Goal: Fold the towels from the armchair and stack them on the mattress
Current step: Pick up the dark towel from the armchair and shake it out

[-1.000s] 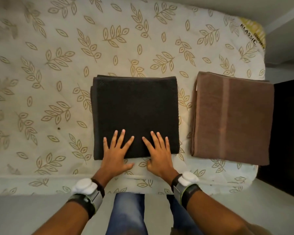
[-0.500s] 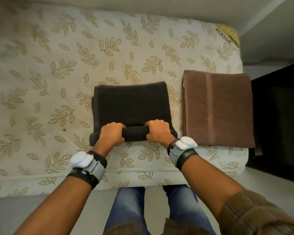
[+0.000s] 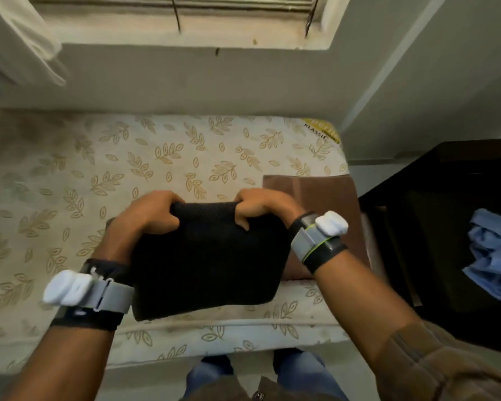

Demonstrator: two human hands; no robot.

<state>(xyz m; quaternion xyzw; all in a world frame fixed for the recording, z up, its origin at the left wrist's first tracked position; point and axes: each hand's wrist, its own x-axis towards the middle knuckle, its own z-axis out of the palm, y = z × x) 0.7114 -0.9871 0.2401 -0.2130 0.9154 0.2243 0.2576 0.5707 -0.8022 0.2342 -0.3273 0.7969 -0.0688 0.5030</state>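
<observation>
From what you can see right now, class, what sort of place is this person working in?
Most likely a small bedroom in a home. A leaf-patterned mattress lies under a window, a folded brown towel rests on it, and both hands hold a folded dark towel above it.

Both forearms extended forward, bare, grey-and-black wrist bands with white pods on each. Left hand (image 3: pixel 145 217) curled, fingers wrapped over the far edge of the folded black terry towel (image 3: pixel 209 259), thumb underneath on near face. Right hand (image 3: pixel 261 208) mirrors it, clenched on the same edge.
</observation>
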